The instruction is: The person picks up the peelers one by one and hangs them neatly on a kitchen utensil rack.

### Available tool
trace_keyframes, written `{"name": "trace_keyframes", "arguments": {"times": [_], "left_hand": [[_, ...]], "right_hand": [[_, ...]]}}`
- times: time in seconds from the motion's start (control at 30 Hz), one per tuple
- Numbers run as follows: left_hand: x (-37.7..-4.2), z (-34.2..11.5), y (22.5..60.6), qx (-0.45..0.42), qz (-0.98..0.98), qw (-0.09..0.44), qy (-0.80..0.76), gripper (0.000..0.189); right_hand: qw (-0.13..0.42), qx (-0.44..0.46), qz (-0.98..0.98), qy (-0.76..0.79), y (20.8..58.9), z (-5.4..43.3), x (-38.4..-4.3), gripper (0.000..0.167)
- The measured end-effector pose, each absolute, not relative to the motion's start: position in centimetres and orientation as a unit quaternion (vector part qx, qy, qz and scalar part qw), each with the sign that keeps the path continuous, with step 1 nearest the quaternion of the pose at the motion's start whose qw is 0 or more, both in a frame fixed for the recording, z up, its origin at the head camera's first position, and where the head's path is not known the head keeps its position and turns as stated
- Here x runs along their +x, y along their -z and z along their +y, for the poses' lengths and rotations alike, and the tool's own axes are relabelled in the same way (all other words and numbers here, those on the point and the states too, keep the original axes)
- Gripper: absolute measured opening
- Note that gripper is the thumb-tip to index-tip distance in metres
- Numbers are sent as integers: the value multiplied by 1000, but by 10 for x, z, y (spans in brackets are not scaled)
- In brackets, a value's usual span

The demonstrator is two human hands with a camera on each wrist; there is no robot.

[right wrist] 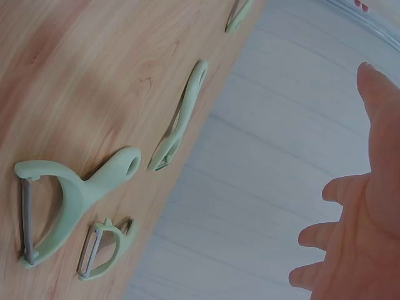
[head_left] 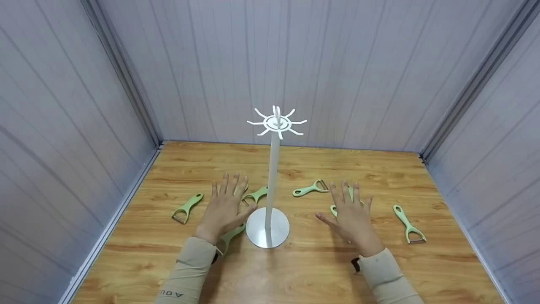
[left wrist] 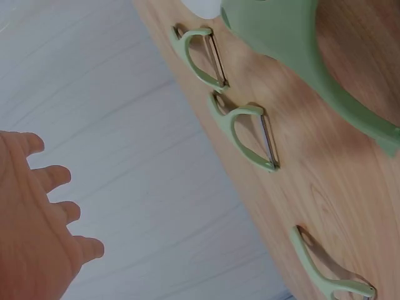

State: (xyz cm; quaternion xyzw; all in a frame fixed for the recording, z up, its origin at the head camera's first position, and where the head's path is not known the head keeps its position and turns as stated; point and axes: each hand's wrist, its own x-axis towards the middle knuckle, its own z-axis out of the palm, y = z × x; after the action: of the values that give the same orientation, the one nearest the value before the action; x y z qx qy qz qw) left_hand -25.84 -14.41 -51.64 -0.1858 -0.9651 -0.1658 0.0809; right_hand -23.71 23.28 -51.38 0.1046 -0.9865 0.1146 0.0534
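Observation:
My left hand (head_left: 222, 210) is held palm down with fingers spread, left of a white stand (head_left: 274, 169). Its fingers overlap a green Y-shaped peeler (head_left: 256, 195) in the head view, and another peeler (head_left: 230, 235) lies beside the wrist. On the other side, my right hand (head_left: 353, 217) has its fingers straight and apart, partly hiding a peeler (head_left: 333, 210) and one more behind the fingertips. Neither hand holds anything. In the wrist views the left hand (left wrist: 34, 219) and right hand (right wrist: 359, 231) appear raised above the tabletop.
The stand has a round base (head_left: 256, 233) and a ring of hooks (head_left: 277, 123) on top. Other peelers lie at far left (head_left: 188, 207), behind the right hand (head_left: 310, 189) and at far right (head_left: 407, 223). Grey panel walls (head_left: 337, 63) enclose the wooden table (head_left: 295, 274).

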Motion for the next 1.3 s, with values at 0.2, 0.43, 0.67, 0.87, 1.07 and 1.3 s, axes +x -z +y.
{"name": "trace_keyframes", "arguments": {"times": [0.2, 0.43, 0.67, 0.87, 1.07, 1.3], "left_hand": [[-258, -142, 514, -201, -961, 89, 166, 88], [-259, -142, 510, -204, -959, 86, 177, 88], [-259, -137, 506, -212, -954, 75, 200, 89], [-260, -129, 503, -220, -948, 61, 222, 92], [-262, -124, 503, -226, -935, 48, 270, 93], [-262, -117, 501, -233, -916, 31, 326, 96]], "right_hand": [[47, 99, -985, -131, 517, 237, -238, 106], [51, 92, -988, -115, 514, 244, -239, 104], [48, 88, -989, -107, 512, 250, -239, 102], [51, 85, -989, -107, 516, 254, -238, 101], [49, 85, -988, -120, 521, 260, -240, 102], [50, 85, -986, -136, 527, 267, -243, 107]]}}
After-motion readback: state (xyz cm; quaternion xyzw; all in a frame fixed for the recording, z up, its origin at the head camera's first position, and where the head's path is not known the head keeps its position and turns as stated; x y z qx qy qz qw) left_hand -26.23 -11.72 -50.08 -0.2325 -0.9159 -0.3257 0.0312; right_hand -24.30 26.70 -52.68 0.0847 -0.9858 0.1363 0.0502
